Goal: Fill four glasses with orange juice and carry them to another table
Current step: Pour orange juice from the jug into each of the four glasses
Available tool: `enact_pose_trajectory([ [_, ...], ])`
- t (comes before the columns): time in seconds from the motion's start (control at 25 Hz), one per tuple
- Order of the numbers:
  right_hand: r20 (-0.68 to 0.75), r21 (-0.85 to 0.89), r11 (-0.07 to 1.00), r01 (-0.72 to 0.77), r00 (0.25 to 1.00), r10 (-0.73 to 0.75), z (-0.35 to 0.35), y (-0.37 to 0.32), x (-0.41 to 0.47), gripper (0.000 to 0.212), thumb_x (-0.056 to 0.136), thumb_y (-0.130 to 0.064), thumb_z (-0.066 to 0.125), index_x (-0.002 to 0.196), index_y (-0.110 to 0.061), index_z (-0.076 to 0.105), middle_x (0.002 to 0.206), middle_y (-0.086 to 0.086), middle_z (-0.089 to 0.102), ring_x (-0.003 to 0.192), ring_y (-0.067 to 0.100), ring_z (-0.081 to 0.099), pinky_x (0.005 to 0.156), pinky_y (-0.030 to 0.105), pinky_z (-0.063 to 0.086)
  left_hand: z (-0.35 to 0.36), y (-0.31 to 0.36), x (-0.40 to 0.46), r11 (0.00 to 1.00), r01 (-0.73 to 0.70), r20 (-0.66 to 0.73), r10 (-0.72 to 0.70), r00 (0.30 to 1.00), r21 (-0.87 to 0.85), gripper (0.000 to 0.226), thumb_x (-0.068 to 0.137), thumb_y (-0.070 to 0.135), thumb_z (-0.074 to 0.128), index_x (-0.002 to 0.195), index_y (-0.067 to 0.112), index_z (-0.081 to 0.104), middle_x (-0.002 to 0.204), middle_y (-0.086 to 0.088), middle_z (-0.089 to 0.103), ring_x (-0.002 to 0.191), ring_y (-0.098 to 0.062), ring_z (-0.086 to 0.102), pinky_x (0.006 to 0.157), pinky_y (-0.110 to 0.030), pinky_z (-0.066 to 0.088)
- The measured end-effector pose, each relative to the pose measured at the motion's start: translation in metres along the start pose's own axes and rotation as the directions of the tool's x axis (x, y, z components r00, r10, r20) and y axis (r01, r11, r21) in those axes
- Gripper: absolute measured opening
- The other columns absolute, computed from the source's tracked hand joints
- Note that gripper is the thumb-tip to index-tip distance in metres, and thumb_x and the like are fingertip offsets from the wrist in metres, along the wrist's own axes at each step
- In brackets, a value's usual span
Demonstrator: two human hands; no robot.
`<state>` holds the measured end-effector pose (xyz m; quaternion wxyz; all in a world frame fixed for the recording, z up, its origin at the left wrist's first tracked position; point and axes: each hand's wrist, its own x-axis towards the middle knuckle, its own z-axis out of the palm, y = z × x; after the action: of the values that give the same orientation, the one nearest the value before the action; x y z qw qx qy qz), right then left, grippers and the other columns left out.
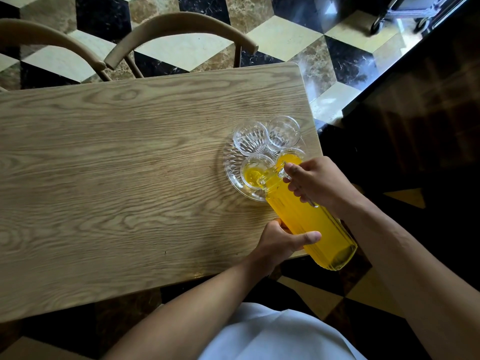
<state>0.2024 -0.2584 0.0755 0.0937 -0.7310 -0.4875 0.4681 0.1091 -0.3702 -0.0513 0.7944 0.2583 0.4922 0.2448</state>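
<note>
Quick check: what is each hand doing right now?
Left hand: closed around the lower body of the juice pitcher.
Right hand: closed on the pitcher's handle.

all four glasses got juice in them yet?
No: the two far glasses on the glass plate look empty, while the pitcher pours into a near one.

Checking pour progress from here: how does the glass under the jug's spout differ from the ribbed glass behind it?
The near-left glass holds some orange juice; the far-left glass is empty and clear. The jug, tilted by the right hand and left hand, has its spout over the near-left glass; the far-left glass stands uncovered. Both stand upright on the glass plate.
</note>
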Motion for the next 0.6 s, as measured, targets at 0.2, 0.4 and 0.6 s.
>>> enact_pose_trajectory([
  [0.2,0.006,0.005,1.0,-0.002,1.0,0.002,-0.0003,-0.0014,0.0005,0.048,0.102,-0.04,0.057,0.08,-0.002,0.075,0.076,0.02,0.075,0.061,0.028,0.065,0.066,0.059,0.059,0.0012,-0.0011,0.001,1.0,0.019,0.006,-0.019,1.0,-0.019,0.049,0.064,0.037,0.098,0.103,0.023,0.074,0.105,-0.007,0.083,0.095,-0.021,0.081,0.087,-0.04,0.067],
  [0.4,0.004,0.019,1.0,-0.013,1.0,0.013,0.0,-0.0015,0.0019,0.048,0.102,-0.04,0.057,0.077,-0.003,0.075,0.062,0.009,0.068,0.055,0.024,0.061,0.059,0.042,0.05,-0.0007,-0.0015,0.002,1.0,0.005,0.012,-0.005,1.0,-0.006,0.051,0.067,0.037,0.098,0.11,0.023,0.074,0.112,-0.01,0.082,0.107,-0.033,0.078,0.097,-0.056,0.062],
  [0.6,0.01,0.015,1.0,-0.017,1.0,0.017,0.0021,-0.002,0.0039,0.048,0.101,-0.042,0.057,0.076,-0.004,0.075,0.064,0.01,0.07,0.057,0.025,0.062,0.061,0.042,0.052,-0.0015,-0.0025,0.0016,1.0,0.019,0.023,-0.019,1.0,-0.009,0.051,0.068,0.038,0.097,0.111,0.024,0.074,0.112,-0.011,0.082,0.106,-0.031,0.079,0.096,-0.054,0.063],
])
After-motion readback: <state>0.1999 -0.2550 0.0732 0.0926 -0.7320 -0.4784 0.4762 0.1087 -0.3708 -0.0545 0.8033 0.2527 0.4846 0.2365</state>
